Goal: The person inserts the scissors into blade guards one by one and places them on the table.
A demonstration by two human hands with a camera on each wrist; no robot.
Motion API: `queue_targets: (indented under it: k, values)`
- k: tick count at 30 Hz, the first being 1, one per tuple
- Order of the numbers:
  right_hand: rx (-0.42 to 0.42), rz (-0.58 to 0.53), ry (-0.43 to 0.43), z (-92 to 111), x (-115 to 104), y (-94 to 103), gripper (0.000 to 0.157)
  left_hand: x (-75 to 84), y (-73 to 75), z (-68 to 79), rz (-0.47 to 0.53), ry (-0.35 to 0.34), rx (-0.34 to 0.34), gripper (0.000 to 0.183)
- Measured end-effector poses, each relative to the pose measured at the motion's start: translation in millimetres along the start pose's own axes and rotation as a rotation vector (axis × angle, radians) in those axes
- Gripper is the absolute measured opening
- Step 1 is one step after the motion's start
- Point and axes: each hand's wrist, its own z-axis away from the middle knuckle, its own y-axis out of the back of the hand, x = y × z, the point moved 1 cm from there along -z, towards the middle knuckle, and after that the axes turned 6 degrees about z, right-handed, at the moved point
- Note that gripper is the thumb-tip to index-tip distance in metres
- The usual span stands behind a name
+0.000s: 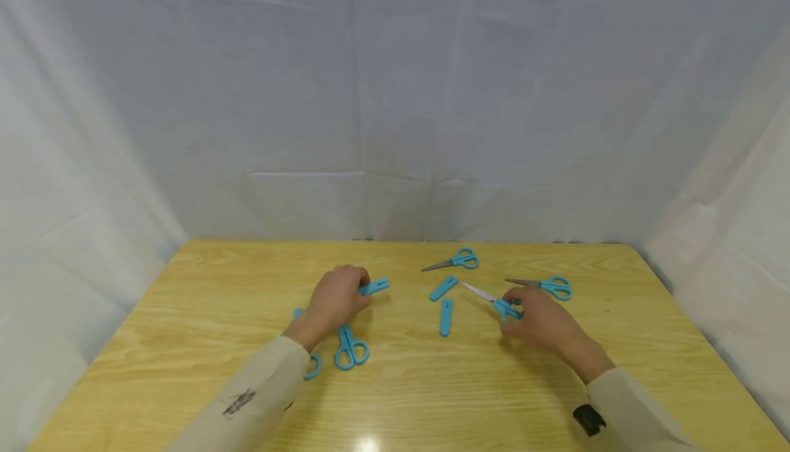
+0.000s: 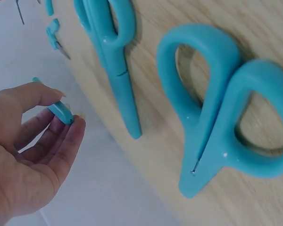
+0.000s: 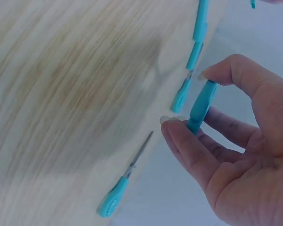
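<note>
My left hand (image 1: 336, 295) pinches a blue blade cover (image 1: 376, 285) between thumb and fingers, above the table left of centre. On the right, my right hand (image 1: 542, 320) holds a pair of scissors (image 1: 507, 309) by its blue handles, the bare blades pointing left and away. Between the hands lie two more blue blade covers, one slanted (image 1: 444, 287) and one nearly straight (image 1: 446, 317). Below the left wrist are two covered pairs of scissors, one plainly visible (image 1: 352, 352) and one (image 1: 313, 367) partly hidden by the arm.
Bare-bladed scissors (image 1: 464, 258) lie near the table's back edge. Another bare pair (image 1: 555, 287) lies just beyond the right hand. The wooden table (image 1: 395, 397) meets a hanging pale sheet (image 1: 395, 95) at the back, with more sheeting at both sides.
</note>
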Motion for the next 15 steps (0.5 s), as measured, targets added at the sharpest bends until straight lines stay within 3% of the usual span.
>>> queue_targets:
  k: [8,15]
  values:
    - [0.036,0.015,0.074,9,-15,5.8,0.038,11.8,9.0,19.4,0.034,-0.082,-0.023,0.016]
    - [0.010,-0.022,0.113,14,-33,8.9,0.036,20.1,12.3,37.1,0.054,-0.171,-0.016,0.013]
